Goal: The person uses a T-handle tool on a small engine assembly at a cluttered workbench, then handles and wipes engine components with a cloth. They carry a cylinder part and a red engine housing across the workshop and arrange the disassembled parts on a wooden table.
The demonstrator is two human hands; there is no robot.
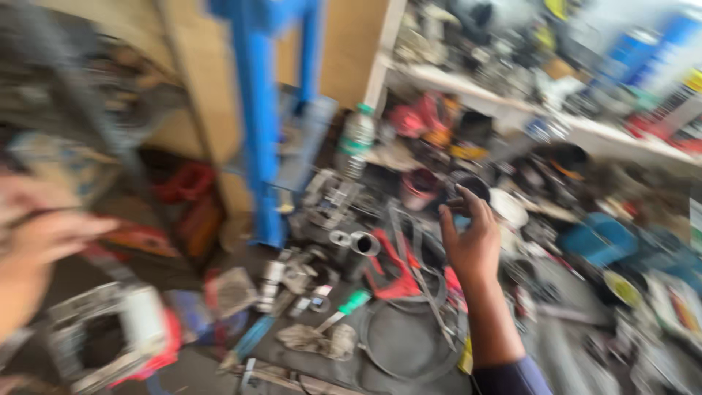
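The whole view is smeared by motion. My right hand (472,238) is raised over a cluttered work floor, palm turned to the left, fingers loosely apart, with nothing visibly held. Just below and left of it lie a red-handled tool (391,274), a short metal tube (363,243) and a dark rubber ring (406,344). My left hand (40,230) is a blur at the far left edge, above a grey metal engine casing (106,336); its grip is unreadable.
A blue steel press frame (259,124) stands at centre left with a plastic bottle (357,139) beside it. A green-handled screwdriver (344,307), a rag (318,340) and engine parts (329,201) litter the floor. A white shelf (512,102) of cans and parts runs along the right.
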